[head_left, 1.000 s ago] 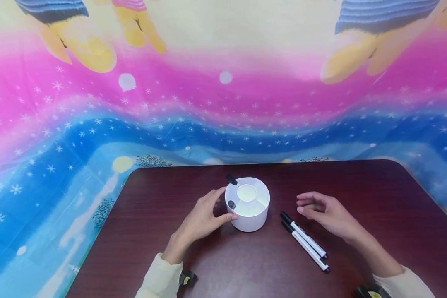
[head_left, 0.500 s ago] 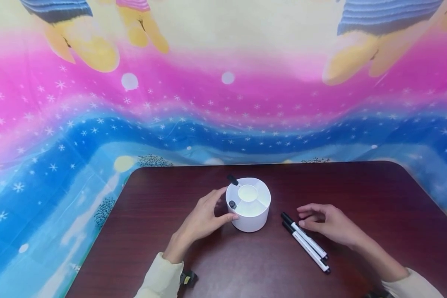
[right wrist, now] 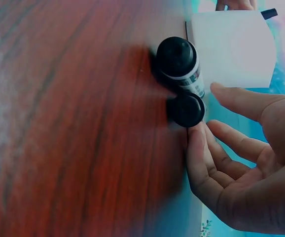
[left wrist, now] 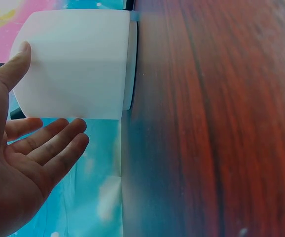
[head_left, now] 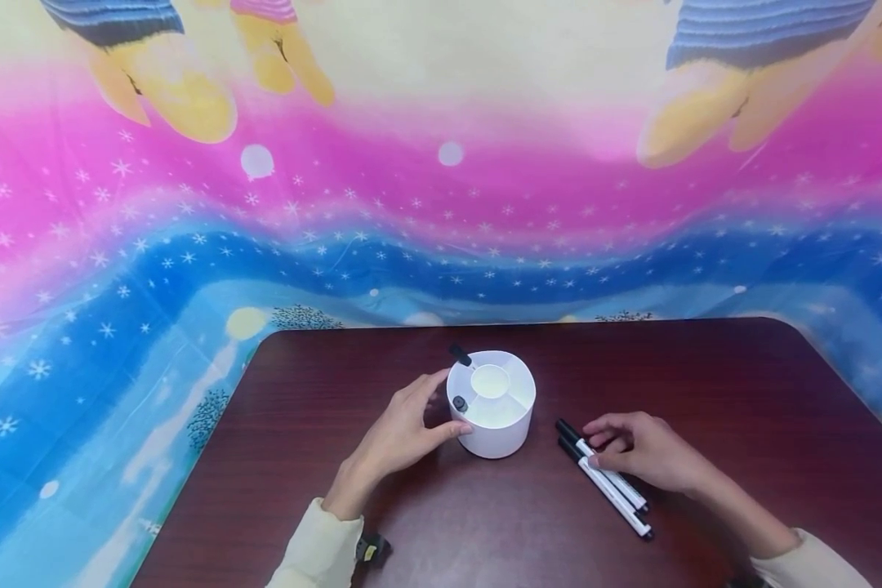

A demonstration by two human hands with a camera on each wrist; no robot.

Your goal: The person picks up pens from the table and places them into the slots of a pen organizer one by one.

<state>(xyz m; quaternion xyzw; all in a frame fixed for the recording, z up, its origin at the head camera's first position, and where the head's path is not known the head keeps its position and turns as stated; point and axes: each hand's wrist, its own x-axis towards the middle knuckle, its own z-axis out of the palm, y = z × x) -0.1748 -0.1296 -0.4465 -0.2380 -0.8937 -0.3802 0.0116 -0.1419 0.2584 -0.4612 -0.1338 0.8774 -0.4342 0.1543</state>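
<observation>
A white round desk organizer (head_left: 494, 437) with compartments around a central cup stands on the table. My left hand (head_left: 404, 425) rests against its left side, thumb at the front wall and fingers fairly straight, as the left wrist view shows too. Two black-capped white marker pens (head_left: 608, 490) lie side by side to the right of the organizer. My right hand (head_left: 650, 449) reaches over their capped ends, thumb overlapping the pens in the head view. In the right wrist view the pen ends (right wrist: 189, 109) sit between the spread thumb and the fingers, with a gap to the thumb.
Two black-tipped items, one tilted with its black end (head_left: 459, 354) over the rim, stand in the organizer's left compartments. The dark red wooden table (head_left: 301, 367) ends at a rounded back edge against a colourful printed cloth (head_left: 412, 196).
My right hand has come down and closer to the marker pens, its thumb now over them. My left hand has stayed at the organizer.
</observation>
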